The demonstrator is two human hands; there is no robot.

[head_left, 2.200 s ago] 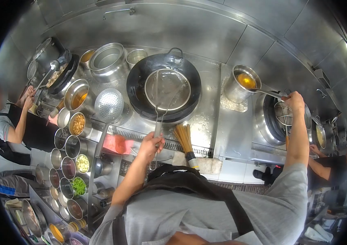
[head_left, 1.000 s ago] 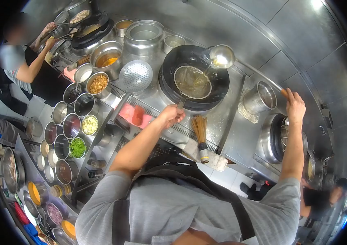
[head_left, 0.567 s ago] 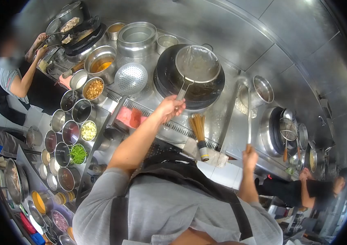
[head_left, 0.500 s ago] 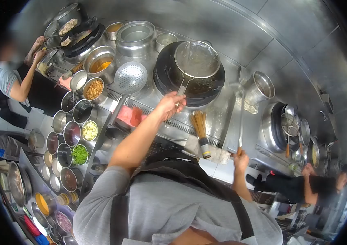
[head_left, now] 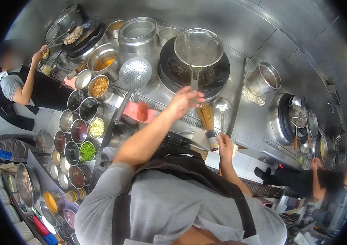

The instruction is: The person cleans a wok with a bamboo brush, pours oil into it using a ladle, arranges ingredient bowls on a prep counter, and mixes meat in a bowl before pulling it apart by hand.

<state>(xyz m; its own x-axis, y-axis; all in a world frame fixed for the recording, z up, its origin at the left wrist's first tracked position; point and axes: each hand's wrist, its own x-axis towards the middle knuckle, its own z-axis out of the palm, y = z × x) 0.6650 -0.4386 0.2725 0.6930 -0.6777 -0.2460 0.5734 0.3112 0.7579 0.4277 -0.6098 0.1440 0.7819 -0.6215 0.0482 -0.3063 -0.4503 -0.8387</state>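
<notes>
A round fine-mesh strainer (head_left: 198, 48) lies over the dark wok (head_left: 171, 79), its flat handle pointing toward me. My left hand (head_left: 186, 101) is at the near end of that handle, fingers apart and not wrapped around it; whether a fingertip still touches is unclear. In my right hand (head_left: 225, 150) is the handle of a ladle (head_left: 222, 104), gripped with the bowl end up over the stove's front right side. Between my hands a bamboo wok brush (head_left: 207, 120) rests on the front edge, bristles away from me.
Left of the wok are a perforated skimmer (head_left: 135, 73), a large steel pot (head_left: 137, 33) and several ingredient tins (head_left: 96, 127). A steel pot (head_left: 269, 76) stands right. Co-workers stand at far left (head_left: 22, 85) and far right (head_left: 316, 175).
My left hand has loosened from the strainer's handle, and the strainer sits slightly farther away. My right hand has drawn the ladle back and left, toward the brush.
</notes>
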